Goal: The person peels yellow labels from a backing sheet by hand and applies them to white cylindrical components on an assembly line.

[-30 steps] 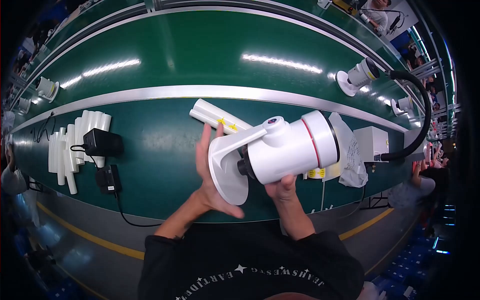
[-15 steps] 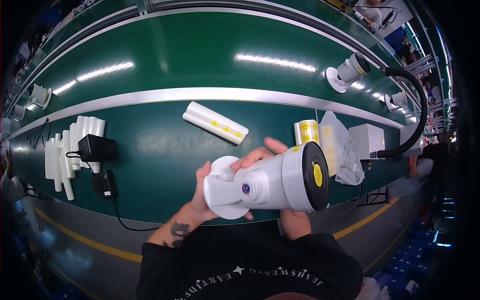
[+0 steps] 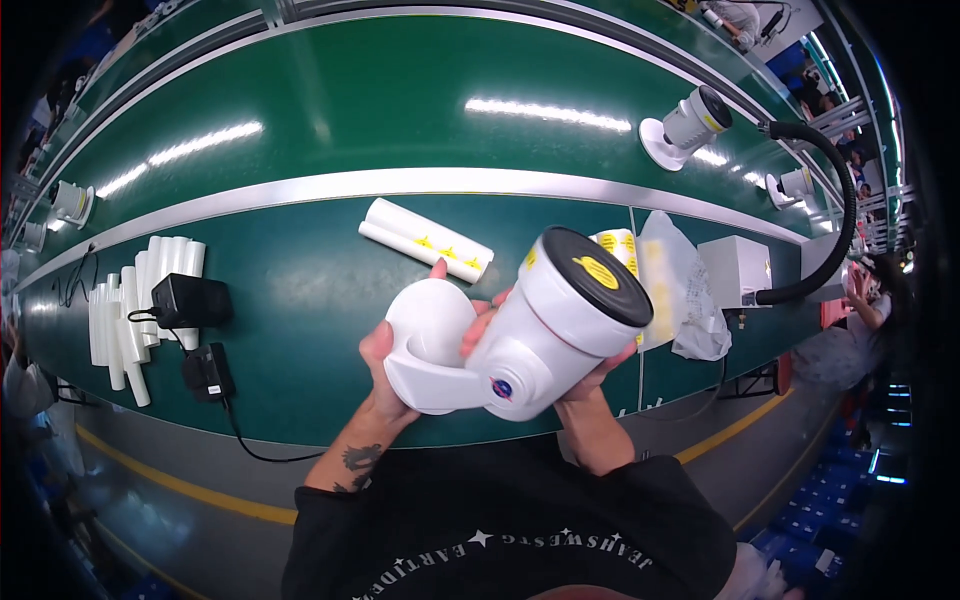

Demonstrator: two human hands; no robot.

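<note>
Over the near part of the green bench (image 3: pixel 300 370), I hold a glossy white cylindrical device (image 3: pixel 535 335) with a black end cap and round bracketed base; my left hand (image 3: pixel 383 375) grips the base, my right hand (image 3: pixel 590 383) cups the cylinder, partly hidden by it; a yellow label (image 3: pixel 598 272) on the cap bears print too small to read; a round blue-and-red emblem (image 3: pixel 502 388) marks the joint; two white tubes (image 3: pixel 425 240) beyond carry yellow labels; the cylinder partly blocks a white piece with yellow stickers (image 3: pixel 622 243), beside a crumpled translucent plastic bag (image 3: pixel 690 290); leftward, a black box-shaped adapter (image 3: pixel 192 300) obstructs some heaped white tubes (image 3: pixel 118 330).
</note>
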